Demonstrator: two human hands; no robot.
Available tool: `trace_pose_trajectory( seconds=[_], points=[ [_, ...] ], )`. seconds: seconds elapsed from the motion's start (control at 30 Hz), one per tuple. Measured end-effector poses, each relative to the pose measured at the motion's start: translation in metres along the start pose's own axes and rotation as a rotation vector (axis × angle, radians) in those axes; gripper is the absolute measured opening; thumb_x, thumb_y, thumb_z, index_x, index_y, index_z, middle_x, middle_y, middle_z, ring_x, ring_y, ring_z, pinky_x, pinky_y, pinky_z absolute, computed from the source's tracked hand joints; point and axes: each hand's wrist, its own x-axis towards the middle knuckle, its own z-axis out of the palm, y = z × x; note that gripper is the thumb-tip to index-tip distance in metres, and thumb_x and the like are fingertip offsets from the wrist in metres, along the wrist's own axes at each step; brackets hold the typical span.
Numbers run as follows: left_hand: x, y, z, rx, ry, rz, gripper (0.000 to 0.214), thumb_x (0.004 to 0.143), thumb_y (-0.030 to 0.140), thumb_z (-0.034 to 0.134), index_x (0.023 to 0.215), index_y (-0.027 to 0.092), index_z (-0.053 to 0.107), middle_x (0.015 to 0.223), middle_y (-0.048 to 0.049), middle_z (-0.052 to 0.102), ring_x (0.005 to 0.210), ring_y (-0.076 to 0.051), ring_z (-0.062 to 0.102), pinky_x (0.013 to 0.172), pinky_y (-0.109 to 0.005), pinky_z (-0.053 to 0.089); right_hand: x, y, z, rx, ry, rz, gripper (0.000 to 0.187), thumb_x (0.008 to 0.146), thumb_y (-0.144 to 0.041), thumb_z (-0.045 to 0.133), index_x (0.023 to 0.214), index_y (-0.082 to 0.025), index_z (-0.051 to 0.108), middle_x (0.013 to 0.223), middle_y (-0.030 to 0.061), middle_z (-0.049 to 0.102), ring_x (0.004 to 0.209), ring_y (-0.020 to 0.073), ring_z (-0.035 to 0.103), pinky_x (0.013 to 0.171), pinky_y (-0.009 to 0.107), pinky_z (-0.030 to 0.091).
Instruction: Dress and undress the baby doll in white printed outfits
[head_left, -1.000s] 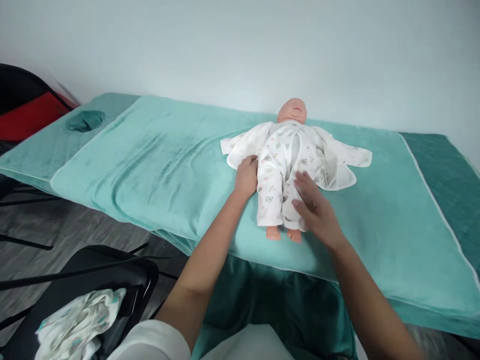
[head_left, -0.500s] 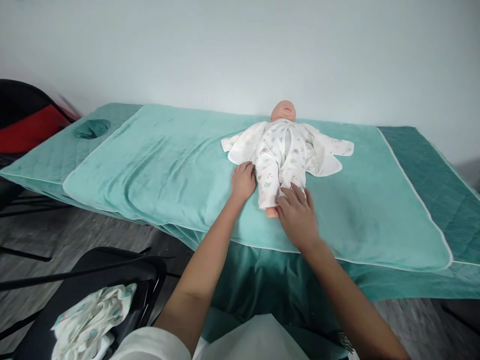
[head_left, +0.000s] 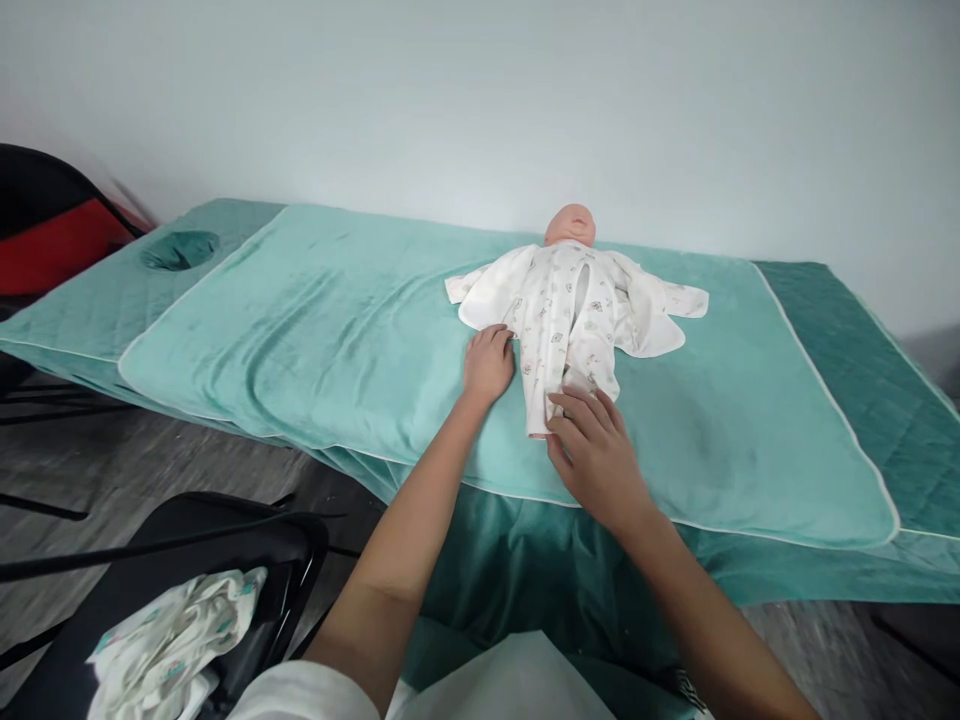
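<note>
A baby doll (head_left: 571, 223) lies on its back, its head by the wall, dressed in a white printed baby outfit (head_left: 556, 335). The top's sleeves and flaps are spread to both sides, and a slit shows in the front. My right hand (head_left: 596, 450) is at the lower legs, thumb and fingers closed on the trouser leg near its cuff. On the mat beside the outfit rests my left hand (head_left: 489, 362), its fingertips touching the cloth at the doll's hip and its fingers loosely extended. The doll's feet are hidden.
A light green mat (head_left: 300, 330) covers a padded table with a face hole (head_left: 180, 250) at its left end. White printed cloths (head_left: 180, 640) lie on a black chair (head_left: 247, 540) at lower left. Another black-and-red chair (head_left: 60, 240) stands far left, and a wall (head_left: 480, 100) borders the back.
The left trouser leg in view now reaches lower and covers the foot that was showing. The other leg has bunched upward. My right hand has shifted slightly down and left; my left hand stays put.
</note>
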Motion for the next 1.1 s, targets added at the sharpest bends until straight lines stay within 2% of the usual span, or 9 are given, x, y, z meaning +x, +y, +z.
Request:
trace_pose_trajectory(
  seconds=[0.2,0.3,0.37,0.53,0.7,0.8,0.9,1.0,1.1],
  points=[
    [-0.001,0.002,-0.003,-0.023,0.001,0.004,0.037,0.097,0.020,0.042,0.125,0.023,0.065,0.140,-0.0084,0.063,0.131,-0.027,0.055,0.113,-0.045,0.041,-0.012,0.008,-0.002,0.184,0.054,0.079,0.022,0.096,-0.017,0.054,0.116,-0.027,0.059,0.138,0.0101,0.061,0.132,0.0297,0.055,0.114,0.057,0.043],
    [-0.002,0.003,-0.004,-0.007,0.000,0.016,0.044,0.096,0.018,0.041,0.136,0.024,0.059,0.140,-0.0087,0.063,0.131,-0.027,0.054,0.112,-0.044,0.041,-0.027,0.021,0.000,0.291,0.164,0.201,0.035,0.096,-0.015,0.051,0.128,-0.028,0.055,0.137,0.0120,0.060,0.128,0.0284,0.058,0.107,0.053,0.051],
    [-0.002,0.002,-0.003,0.010,0.003,0.028,0.050,0.096,0.018,0.040,0.144,0.024,0.054,0.141,-0.0091,0.061,0.131,-0.028,0.054,0.111,-0.045,0.042,-0.037,0.032,0.006,0.283,0.211,0.299,0.039,0.095,-0.013,0.048,0.131,-0.027,0.053,0.132,0.0137,0.060,0.124,0.0291,0.059,0.103,0.053,0.053],
    [-0.003,0.001,-0.001,0.040,0.020,0.043,0.066,0.094,0.014,0.040,0.158,0.027,0.035,0.147,-0.0098,0.054,0.131,-0.028,0.053,0.110,-0.045,0.044,-0.049,0.051,0.031,0.230,0.193,0.394,0.034,0.091,-0.018,0.056,0.125,-0.022,0.055,0.121,0.0149,0.060,0.112,0.0302,0.062,0.093,0.050,0.057],
    [-0.003,0.001,0.001,0.155,-0.014,0.055,0.058,0.095,0.015,0.042,0.149,0.033,0.051,0.149,-0.0082,0.054,0.133,-0.029,0.052,0.112,-0.047,0.043,-0.039,0.061,0.043,0.235,0.230,0.400,0.018,0.093,-0.016,0.055,0.110,-0.020,0.060,0.109,0.0104,0.064,0.096,0.0240,0.064,0.080,0.039,0.055],
    [-0.002,0.001,0.001,0.154,-0.019,0.050,0.053,0.095,0.016,0.044,0.144,0.033,0.057,0.148,-0.0069,0.055,0.134,-0.027,0.051,0.113,-0.045,0.043,-0.033,0.064,0.036,0.264,0.239,0.326,0.014,0.091,-0.012,0.055,0.101,-0.021,0.059,0.102,0.0078,0.064,0.091,0.0217,0.063,0.078,0.036,0.052],
    [-0.002,0.000,0.001,0.122,-0.021,0.037,0.045,0.096,0.019,0.045,0.135,0.030,0.064,0.146,-0.0060,0.059,0.135,-0.026,0.052,0.113,-0.045,0.043,-0.030,0.057,0.016,0.340,0.229,0.252,0.013,0.088,-0.011,0.059,0.094,-0.022,0.056,0.093,0.0040,0.062,0.087,0.0200,0.060,0.077,0.033,0.049],
    [-0.001,-0.002,0.002,0.078,-0.006,0.033,0.042,0.096,0.018,0.044,0.130,0.028,0.067,0.143,-0.0054,0.061,0.133,-0.025,0.053,0.112,-0.045,0.043,-0.031,0.045,-0.007,0.393,0.181,0.183,0.018,0.087,-0.007,0.056,0.096,-0.022,0.053,0.093,0.0031,0.060,0.089,0.0189,0.058,0.078,0.032,0.047],
    [-0.001,-0.002,0.002,0.045,0.004,0.022,0.039,0.096,0.019,0.044,0.127,0.027,0.067,0.142,-0.0051,0.062,0.132,-0.026,0.054,0.111,-0.047,0.044,-0.032,0.039,-0.020,0.391,0.120,0.115,0.021,0.088,-0.005,0.054,0.101,-0.021,0.053,0.096,0.0040,0.060,0.090,0.0188,0.057,0.078,0.033,0.046]
  ],
)
